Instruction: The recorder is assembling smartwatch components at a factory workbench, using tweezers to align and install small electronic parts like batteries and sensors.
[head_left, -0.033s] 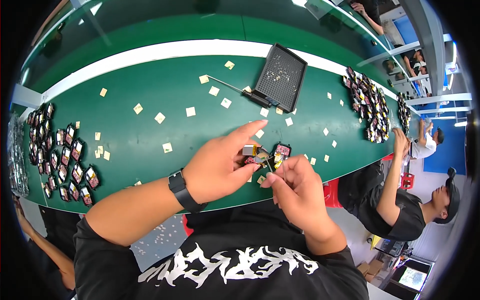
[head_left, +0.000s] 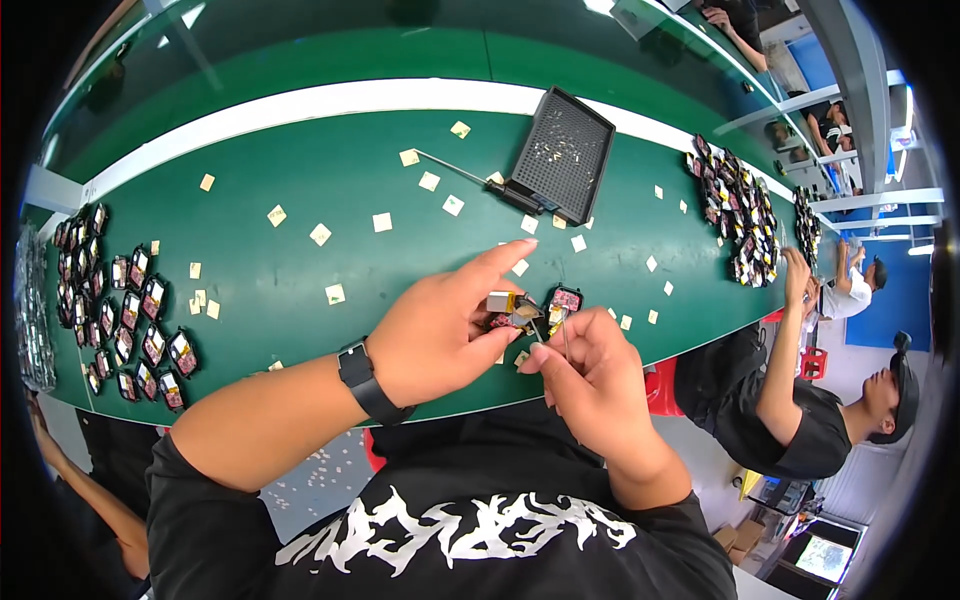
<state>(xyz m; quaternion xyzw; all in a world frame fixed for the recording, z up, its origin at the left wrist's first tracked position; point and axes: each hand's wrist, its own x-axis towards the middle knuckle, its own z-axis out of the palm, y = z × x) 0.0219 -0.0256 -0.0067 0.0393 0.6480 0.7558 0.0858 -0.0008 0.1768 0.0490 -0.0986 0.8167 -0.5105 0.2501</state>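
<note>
My left hand (head_left: 425, 330) is closed round a small black device housing (head_left: 497, 318) with a reddish circuit board and a silver battery pouch with yellow tape (head_left: 500, 301). My right hand (head_left: 595, 375) pinches metal tweezers (head_left: 540, 330), whose tips reach to the right side of that housing. What exactly the tips touch is too small to tell. Just beyond my right fingers, a second open housing (head_left: 566, 299) with a reddish board lies on the green table.
Small cream squares (head_left: 382, 222) are scattered over the green mat (head_left: 270, 330). A black perforated tray (head_left: 563, 155) holding tiny bits stands at the back, a thin metal rod (head_left: 450, 166) beside it. Device housings cluster at left (head_left: 130, 312) and right (head_left: 740, 215). A co-worker (head_left: 770, 400) sits at right.
The tweezers have shifted very slightly at the device while my left hand keeps its hold. The co-worker's hand at right has moved a little.
</note>
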